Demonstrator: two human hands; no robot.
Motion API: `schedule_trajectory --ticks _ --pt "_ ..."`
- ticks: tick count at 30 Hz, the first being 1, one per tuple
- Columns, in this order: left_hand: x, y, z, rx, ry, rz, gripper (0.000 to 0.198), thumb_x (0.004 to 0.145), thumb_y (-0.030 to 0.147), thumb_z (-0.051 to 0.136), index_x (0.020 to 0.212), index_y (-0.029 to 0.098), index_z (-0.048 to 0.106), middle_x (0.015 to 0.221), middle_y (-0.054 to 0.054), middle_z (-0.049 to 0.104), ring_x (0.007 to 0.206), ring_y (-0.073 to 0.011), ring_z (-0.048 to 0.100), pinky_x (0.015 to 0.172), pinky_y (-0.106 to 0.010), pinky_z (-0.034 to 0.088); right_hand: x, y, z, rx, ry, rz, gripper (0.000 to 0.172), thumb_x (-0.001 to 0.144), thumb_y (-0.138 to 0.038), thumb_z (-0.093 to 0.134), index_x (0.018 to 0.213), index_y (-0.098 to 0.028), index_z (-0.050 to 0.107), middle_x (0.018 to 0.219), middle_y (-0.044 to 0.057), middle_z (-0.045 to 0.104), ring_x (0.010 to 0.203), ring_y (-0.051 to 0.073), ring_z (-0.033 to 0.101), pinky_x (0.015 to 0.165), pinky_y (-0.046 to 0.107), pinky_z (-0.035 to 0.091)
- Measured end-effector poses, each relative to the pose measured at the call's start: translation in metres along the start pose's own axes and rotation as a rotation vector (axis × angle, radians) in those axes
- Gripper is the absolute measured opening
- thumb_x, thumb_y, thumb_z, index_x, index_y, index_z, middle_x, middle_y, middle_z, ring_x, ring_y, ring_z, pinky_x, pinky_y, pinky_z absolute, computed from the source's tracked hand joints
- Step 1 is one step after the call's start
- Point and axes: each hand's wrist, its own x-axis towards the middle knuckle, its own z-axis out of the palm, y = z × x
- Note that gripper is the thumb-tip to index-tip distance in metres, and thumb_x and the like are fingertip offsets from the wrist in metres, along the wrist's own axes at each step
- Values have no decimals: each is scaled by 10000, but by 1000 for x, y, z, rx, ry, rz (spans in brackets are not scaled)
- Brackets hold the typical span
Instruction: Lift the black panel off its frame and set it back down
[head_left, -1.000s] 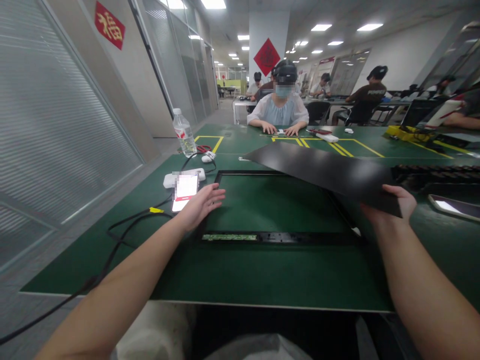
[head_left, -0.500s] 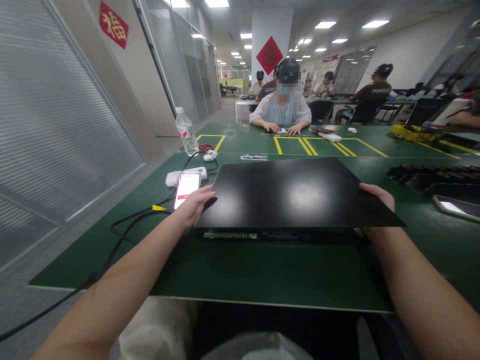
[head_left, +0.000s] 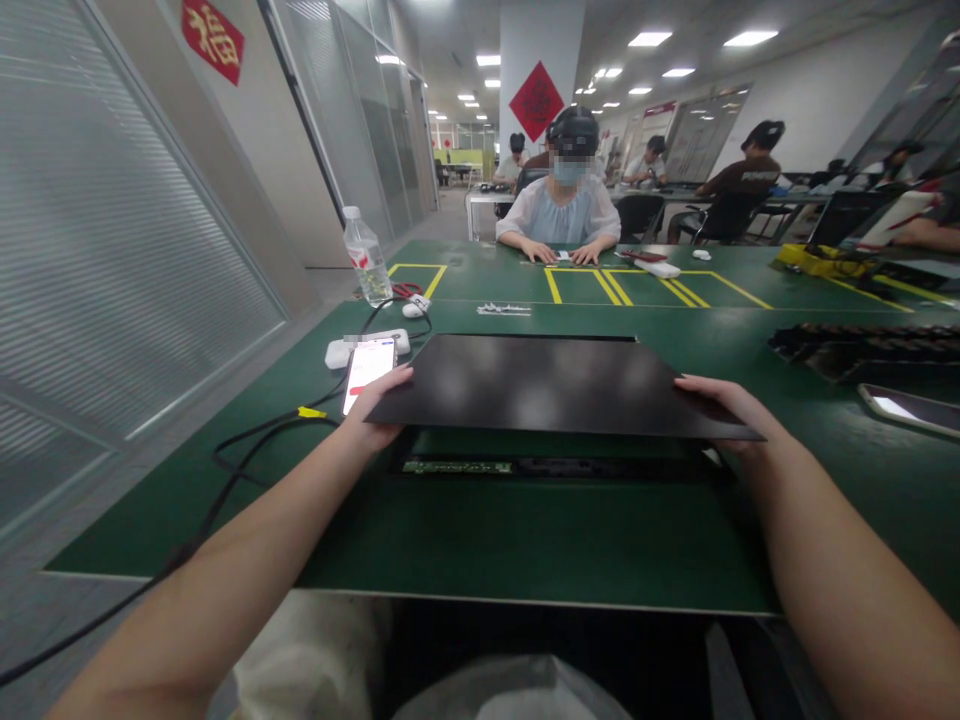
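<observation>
A thin, flat black panel (head_left: pixel 555 385) is held between my two hands, its near edge raised above the table. My left hand (head_left: pixel 381 400) is closed on its left edge, thumb on top and fingers underneath. At the right edge my right hand (head_left: pixel 724 410) grips it the same way, the fingers mostly hidden below. Under the panel lies a black frame (head_left: pixel 600 468) on the table, with a green circuit strip (head_left: pixel 457 467) along its near side. The panel covers much of this frame.
A lit phone (head_left: pixel 367 375), a white power strip (head_left: pixel 337 352), black cables (head_left: pixel 247 450) and a water bottle (head_left: pixel 367 262) are on the left of the green table (head_left: pixel 540 550). Dark parts (head_left: pixel 840 350) and another phone (head_left: pixel 911 410) lie right. A co-worker (head_left: pixel 559 215) sits opposite.
The panel has shifted left and tipped, its far edge lower, with both hands still on it. More of the frame beneath shows, including part of its far edge.
</observation>
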Motion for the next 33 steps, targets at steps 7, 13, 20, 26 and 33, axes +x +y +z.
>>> schedule_trajectory --ticks 7,13,20,26,33 --pt "19 -14 -18 90 -121 153 397 774 192 804 1166 126 799 893 -100 843 768 -256 808 600 -261 615 -2 -1 0 88 -52 192 377 708 -140 736 1065 -250 784 895 85 819 746 262 791 645 337 638" --pt "15 -6 -16 120 -91 229 404 730 265 863 1109 140 801 889 -96 839 794 -265 805 629 -270 617 4 5 -2 106 -93 132 358 711 -135 724 1044 -252 781 940 79 823 833 265 800 717 353 662" --pt "10 5 -16 108 -61 296 455 713 259 871 1156 195 789 964 -64 847 982 -306 798 833 -343 648 9 8 -3 166 -124 88 285 732 -139 656 983 -225 760 978 89 816 834 197 776 715 273 643" --pt "8 6 -16 120 -96 267 505 688 187 887 1178 165 765 988 -65 844 965 -279 799 849 -335 642 5 6 4 178 41 79 388 661 -85 644 1020 -222 698 883 108 800 733 220 759 594 299 603" --pt "-3 3 -3 128 29 234 437 702 166 862 1125 155 757 926 -74 836 919 -278 801 791 -322 641 7 8 1 -30 203 -73 415 654 -161 688 1056 -242 753 822 69 791 712 212 726 560 285 533"
